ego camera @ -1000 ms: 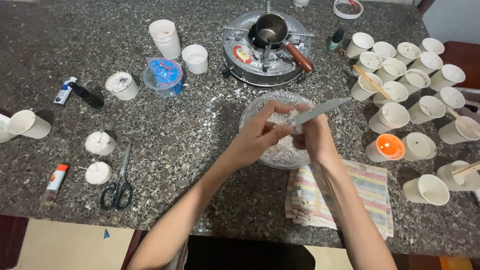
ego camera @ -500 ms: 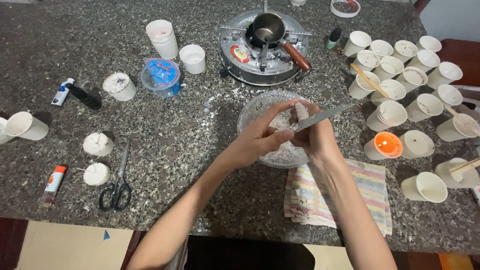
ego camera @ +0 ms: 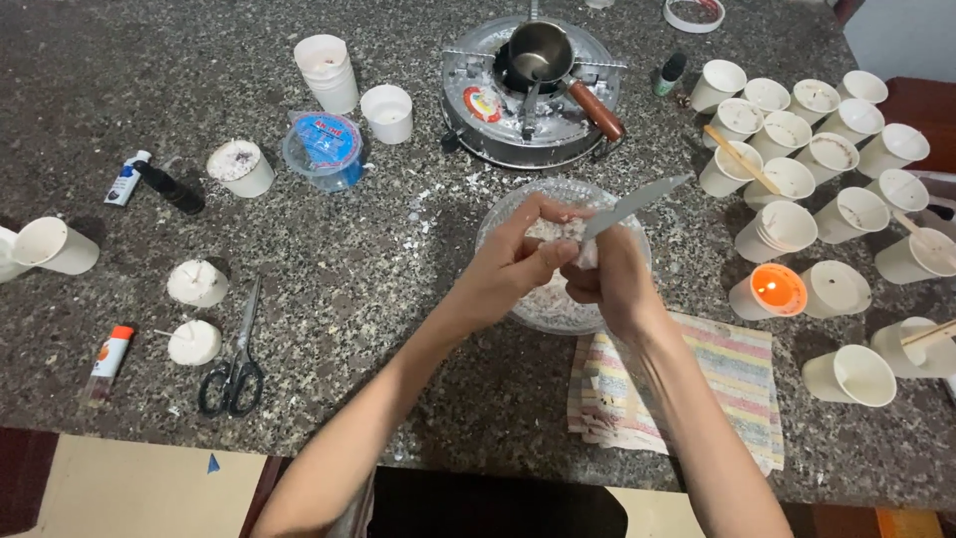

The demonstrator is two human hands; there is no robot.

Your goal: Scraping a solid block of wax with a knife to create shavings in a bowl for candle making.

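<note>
A speckled granite table (ego camera: pixel 378 299) carries a round metal stove (ego camera: pixel 533 95) at the far middle and a striped cloth (ego camera: pixel 737 384) at the near right. Between them sits a clear glass bowl (ego camera: pixel 518 214), ribbed and shallow, heaped with pale white wax shavings (ego camera: pixel 553 304). Over the bowl the left hand (ego camera: pixel 513 264) is curled tightly around a small white wax lump (ego camera: pixel 586 251), pinched at the fingertips. The right hand (ego camera: pixel 609 281) is clenched on a grey knife (ego camera: pixel 632 204), blade angled to the far right.
</note>
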